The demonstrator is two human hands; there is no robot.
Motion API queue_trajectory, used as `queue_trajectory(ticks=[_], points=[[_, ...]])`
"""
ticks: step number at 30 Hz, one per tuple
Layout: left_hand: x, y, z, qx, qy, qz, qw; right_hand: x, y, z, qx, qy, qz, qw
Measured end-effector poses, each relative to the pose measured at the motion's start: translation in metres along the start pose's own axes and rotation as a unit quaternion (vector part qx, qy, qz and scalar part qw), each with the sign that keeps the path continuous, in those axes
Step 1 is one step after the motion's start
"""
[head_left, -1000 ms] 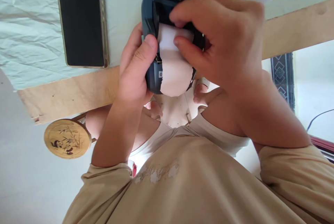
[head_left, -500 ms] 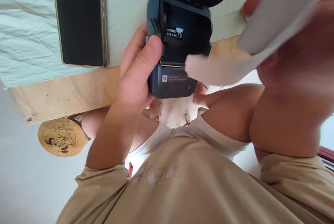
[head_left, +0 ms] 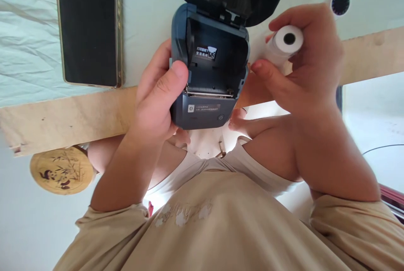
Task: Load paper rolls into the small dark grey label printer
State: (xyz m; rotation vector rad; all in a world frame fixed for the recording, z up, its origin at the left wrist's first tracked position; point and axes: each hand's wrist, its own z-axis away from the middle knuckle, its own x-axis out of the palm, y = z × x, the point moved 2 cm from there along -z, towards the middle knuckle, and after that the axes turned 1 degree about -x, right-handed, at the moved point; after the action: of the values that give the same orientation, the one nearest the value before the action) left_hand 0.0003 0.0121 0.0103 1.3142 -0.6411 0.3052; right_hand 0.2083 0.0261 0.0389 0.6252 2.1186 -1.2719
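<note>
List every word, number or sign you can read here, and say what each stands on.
"安装耗材": lower line of the label inside the printer; the line above starts "打印面", the rest blurred.
Power symbol: on the round button of the printer.
White square icon on the printer: its mark is too small to tell.
Sticker beside that icon: too small to read.
Lettering on the shirt: broken up, unreadable.

Room: pale floor [head_left: 19,224], brightly lit.
Light green cloth [head_left: 148,14], creased at left, covered the table [head_left: 63,117] short of its bare wooden edge; round panda-and-bamboo stool [head_left: 63,170] stood near.
</note>
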Motion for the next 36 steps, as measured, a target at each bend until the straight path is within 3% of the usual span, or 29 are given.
queue_trajectory(ticks=[1,3,7,9,12,14,16,20,22,30,36], points=[[0.0,-0.003,-0.001,-0.027,-0.002,-0.036,0.999,0.002,0.002,0.0,-0.006,-0.003,0.025,1.0],[0.0,-0.004,-0.002,0.024,0.009,-0.036,0.999,0.008,0.006,0.0,-0.009,-0.006,0.06,0.998],[-0.004,-0.011,-0.003,0.045,0.003,-0.026,0.999,0.009,0.011,-0.001,-0.021,-0.012,0.054,0.998],[-0.006,-0.013,-0.004,0.058,-0.005,-0.025,0.998,0.0,0.015,-0.004,-0.045,0.05,0.024,0.997],[-0.008,-0.014,-0.005,0.067,-0.022,-0.027,0.997,-0.019,0.029,-0.007,-0.065,0.205,0.01,0.977],[-0.007,-0.012,-0.005,0.065,-0.023,-0.029,0.997,-0.028,0.041,-0.006,-0.059,0.255,0.032,0.965],[-0.006,-0.009,-0.004,0.046,-0.016,-0.028,0.998,-0.033,0.05,-0.006,-0.027,0.235,0.091,0.967],[-0.004,-0.006,-0.002,0.003,0.001,-0.016,1.0,-0.033,0.065,-0.01,0.108,0.058,0.221,0.968],[-0.003,-0.005,-0.002,0.005,0.007,-0.011,1.0,-0.033,0.069,-0.012,0.151,0.022,0.237,0.96],[0.002,-0.002,0.001,0.008,-0.002,-0.013,1.0,-0.039,0.063,-0.002,0.152,0.037,0.201,0.967],[0.003,0.001,0.001,0.001,0.005,-0.046,0.999,-0.044,0.068,-0.002,0.247,0.091,0.207,0.942]])
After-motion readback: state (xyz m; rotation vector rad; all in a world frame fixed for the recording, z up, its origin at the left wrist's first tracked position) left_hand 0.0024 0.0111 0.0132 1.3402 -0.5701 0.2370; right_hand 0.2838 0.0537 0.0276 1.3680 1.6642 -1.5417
